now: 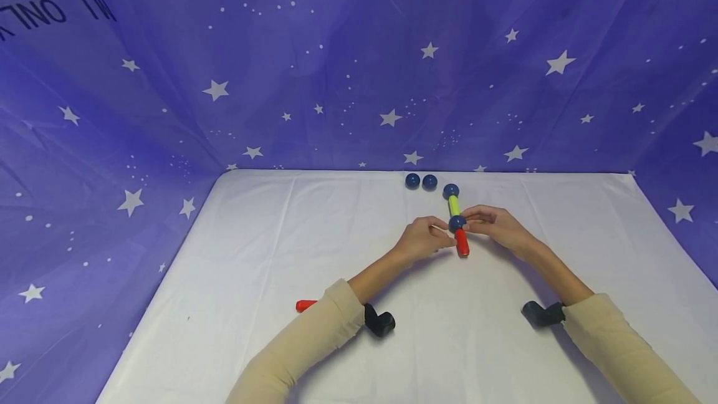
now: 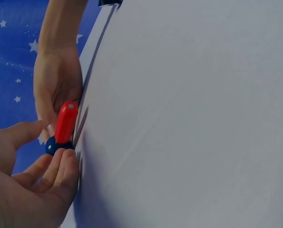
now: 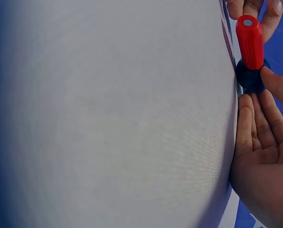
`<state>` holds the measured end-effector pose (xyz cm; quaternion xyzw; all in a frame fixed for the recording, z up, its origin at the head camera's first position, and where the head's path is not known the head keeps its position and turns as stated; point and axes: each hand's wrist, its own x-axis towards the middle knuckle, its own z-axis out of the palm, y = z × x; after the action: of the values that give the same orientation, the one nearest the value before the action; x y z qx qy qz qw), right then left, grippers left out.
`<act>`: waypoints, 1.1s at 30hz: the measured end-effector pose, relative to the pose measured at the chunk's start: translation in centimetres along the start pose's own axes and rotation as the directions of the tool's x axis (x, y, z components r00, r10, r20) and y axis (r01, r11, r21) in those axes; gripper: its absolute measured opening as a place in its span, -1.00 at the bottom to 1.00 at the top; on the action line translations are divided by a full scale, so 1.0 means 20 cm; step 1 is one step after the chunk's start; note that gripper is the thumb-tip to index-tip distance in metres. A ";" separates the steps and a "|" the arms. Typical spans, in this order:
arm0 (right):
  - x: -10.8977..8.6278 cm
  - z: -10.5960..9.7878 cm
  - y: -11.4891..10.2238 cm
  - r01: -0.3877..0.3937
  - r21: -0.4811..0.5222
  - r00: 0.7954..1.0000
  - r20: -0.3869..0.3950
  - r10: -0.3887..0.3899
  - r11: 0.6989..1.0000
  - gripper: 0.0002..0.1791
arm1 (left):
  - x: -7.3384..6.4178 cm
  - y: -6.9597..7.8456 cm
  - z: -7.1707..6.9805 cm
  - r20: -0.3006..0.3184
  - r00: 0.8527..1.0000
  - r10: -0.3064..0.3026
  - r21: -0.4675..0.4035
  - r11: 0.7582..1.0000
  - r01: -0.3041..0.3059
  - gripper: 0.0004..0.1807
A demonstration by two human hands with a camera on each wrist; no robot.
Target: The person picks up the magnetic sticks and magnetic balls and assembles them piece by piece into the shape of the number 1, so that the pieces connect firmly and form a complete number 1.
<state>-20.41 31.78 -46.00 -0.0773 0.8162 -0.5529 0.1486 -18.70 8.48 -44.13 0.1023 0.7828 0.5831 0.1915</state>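
Observation:
A chain of rods and balls lies on the white table. It runs from a far blue ball (image 1: 451, 191) through a yellow-green rod (image 1: 454, 206) to a nearer blue ball (image 3: 250, 78), then a red rod (image 3: 250, 42) pointing toward the person. My right hand (image 1: 502, 229) pinches the nearer ball, thumb on its side and fingertips below it in the right wrist view. My left hand (image 1: 423, 240) is on the other side, fingertips at the same ball. In the left wrist view its thumb (image 2: 29, 133) stands apart from the red rod.
Two loose blue balls (image 1: 412, 181) lie near the table's back edge. Another red rod (image 1: 305, 305) shows partly from under the left sleeve. Black devices (image 1: 381, 323) stick out at both cuffs. A purple star-print cloth (image 1: 336, 80) hangs behind the white table (image 1: 235, 254).

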 end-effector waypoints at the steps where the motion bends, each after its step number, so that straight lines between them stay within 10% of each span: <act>1: 0.00 0.00 0.00 0.004 -0.002 1.000 0.000 -0.004 1.000 -0.50 | 0.00 0.00 -0.01 0.002 1.000 0.000 -0.007 1.000 0.000 -0.61; 12: 0.01 0.00 0.01 -0.019 -0.008 1.000 -0.004 0.019 1.000 -0.50 | 0.08 0.01 -0.14 -0.123 0.992 0.031 -0.028 0.999 -0.035 -0.59; 33: 0.01 -0.01 0.02 -0.013 0.001 1.000 -0.002 0.013 1.000 -0.48 | 0.28 -0.04 -0.27 -0.451 0.889 0.077 0.007 0.997 -0.083 -0.54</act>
<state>-20.65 32.06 -46.34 -0.0714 0.8167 -0.5523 0.1511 -25.93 5.61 -44.60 -0.0047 0.7972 0.6034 -0.0188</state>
